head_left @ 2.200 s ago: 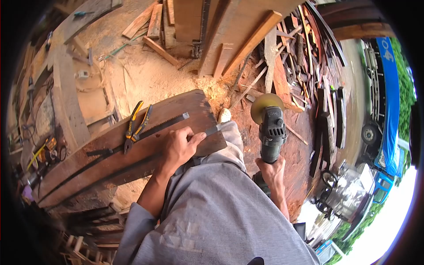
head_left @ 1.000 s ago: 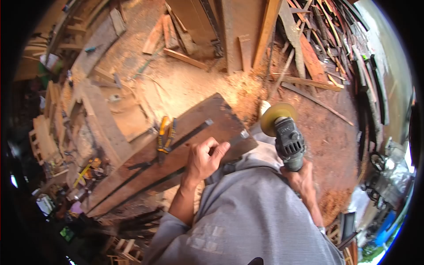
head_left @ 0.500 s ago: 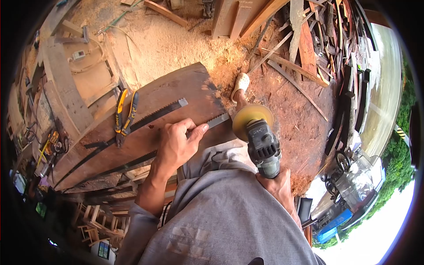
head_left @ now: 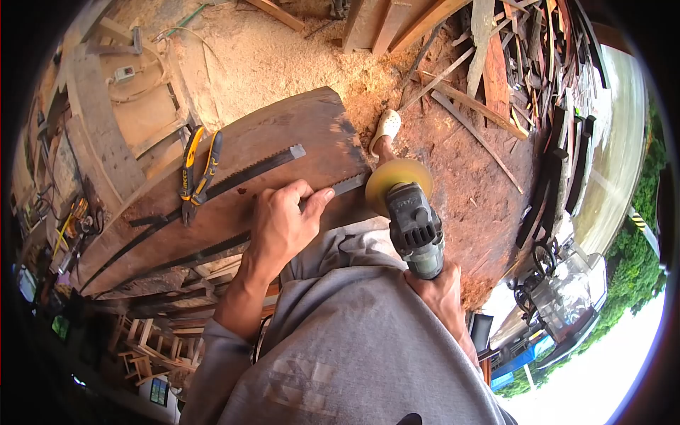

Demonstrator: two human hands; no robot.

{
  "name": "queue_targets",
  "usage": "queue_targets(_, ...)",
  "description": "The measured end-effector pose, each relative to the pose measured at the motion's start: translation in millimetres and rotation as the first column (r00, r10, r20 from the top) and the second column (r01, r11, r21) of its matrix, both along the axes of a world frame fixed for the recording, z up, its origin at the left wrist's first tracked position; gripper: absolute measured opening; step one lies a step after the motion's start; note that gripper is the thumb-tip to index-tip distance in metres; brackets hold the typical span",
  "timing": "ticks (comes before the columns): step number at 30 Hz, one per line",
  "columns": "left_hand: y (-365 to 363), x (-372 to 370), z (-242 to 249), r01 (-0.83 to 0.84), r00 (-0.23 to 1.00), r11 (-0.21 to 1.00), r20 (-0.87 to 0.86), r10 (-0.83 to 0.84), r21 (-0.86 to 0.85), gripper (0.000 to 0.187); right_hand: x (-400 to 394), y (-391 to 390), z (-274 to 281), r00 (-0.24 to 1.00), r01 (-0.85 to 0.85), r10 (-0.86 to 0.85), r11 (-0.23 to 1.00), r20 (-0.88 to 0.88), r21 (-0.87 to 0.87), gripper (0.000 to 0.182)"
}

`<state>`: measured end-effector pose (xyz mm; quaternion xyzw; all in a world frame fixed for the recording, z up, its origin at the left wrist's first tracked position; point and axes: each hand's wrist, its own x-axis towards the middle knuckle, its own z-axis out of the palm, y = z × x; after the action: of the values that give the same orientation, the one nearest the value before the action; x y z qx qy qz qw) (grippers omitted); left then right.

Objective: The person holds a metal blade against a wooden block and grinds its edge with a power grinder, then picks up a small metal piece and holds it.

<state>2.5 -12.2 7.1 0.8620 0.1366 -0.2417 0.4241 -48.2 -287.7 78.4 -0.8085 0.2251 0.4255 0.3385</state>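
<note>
My left hand (head_left: 283, 223) is closed on a long toothed saw blade (head_left: 347, 185), thumb and fingers pinching it near its right end. The blade runs back leftward over a dark wooden board (head_left: 297, 131). My right hand (head_left: 438, 294) grips the body of an angle grinder (head_left: 416, 230). Its yellowish disc (head_left: 400, 176) looks blurred, and its left edge is right at the blade's tip. On the board beyond my left hand lies another toothed blade strip (head_left: 262, 168). Pliers with yellow and black handles (head_left: 195, 173) rest across that strip's left part.
A foot in a light clog (head_left: 387, 126) stands past the disc on sawdust-covered ground (head_left: 283, 60). Wood offcuts (head_left: 489, 78) pile up at upper right. A parked motorcycle (head_left: 559, 290) is at the right. Wooden frames (head_left: 117, 92) and a yellow tool (head_left: 76, 211) lie at left.
The grinder has moved slightly left and up, bringing its disc closer to the blade's tip. My left hand keeps its hold, and the whole view has shifted a little.
</note>
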Motion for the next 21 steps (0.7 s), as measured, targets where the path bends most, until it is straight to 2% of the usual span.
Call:
queue_targets(4,-3,-2,-1,-0.035,0.999,0.999,0.012,0.035,-0.016,0.034,1,-1,-5,0.998,-0.028,0.029,0.999,0.054,-0.019,0.028)
queue_targets(6,-4,-3,-1,-0.054,0.998,0.998,0.030,0.054,-0.015,0.034,4,-1,-7,1.000,-0.010,0.010,0.999,0.001,-0.039,0.028)
queue_targets(10,-4,-4,-3,-0.036,0.999,0.999,0.028,0.035,0.014,0.033,4,-2,-12,0.999,-0.038,0.040,0.998,0.033,-0.039,0.029)
queue_targets(13,-4,-5,-3,-0.028,0.999,0.999,0.022,0.027,0.023,0.034,8,-1,-12,1.000,-0.013,0.012,0.999,-0.004,-0.042,0.030)
queue_targets(21,-1,-2,-4,0.000,1.000,1.000,0.018,0.000,0.026,0.034,5,-2,-21,0.995,0.007,-0.003,0.999,0.100,-0.032,0.028)
